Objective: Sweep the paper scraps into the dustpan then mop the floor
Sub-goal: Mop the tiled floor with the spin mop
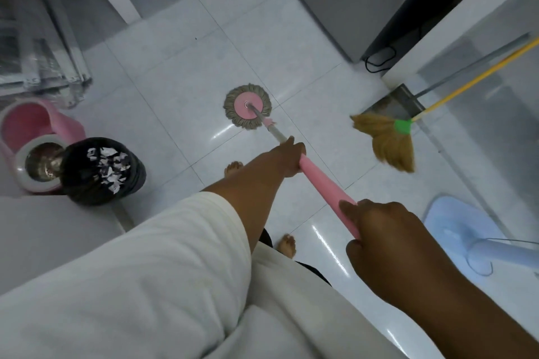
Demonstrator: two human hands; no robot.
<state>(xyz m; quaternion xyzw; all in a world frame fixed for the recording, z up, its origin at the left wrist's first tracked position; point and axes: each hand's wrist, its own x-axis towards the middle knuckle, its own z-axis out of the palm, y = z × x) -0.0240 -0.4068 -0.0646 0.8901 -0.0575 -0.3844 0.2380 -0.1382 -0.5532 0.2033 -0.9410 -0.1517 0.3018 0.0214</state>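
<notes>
The scene is taken by a single wide-angle camera worn on the head, directed forward and steeply down at the tiled floor [180, 73]. The bare feet [287, 245] are caught almost straight beneath it. The right hand [385, 230] and, farther along the mop handle [323, 183], the left hand [287, 159] are seen at close range, with the white sleeve [145, 271] filling the bottom left. The mop head [248, 106] is framed near the centre, farther off. The pink bucket [29, 125] is cut by the left edge, and the broom [388, 140] is held near the right.
</notes>
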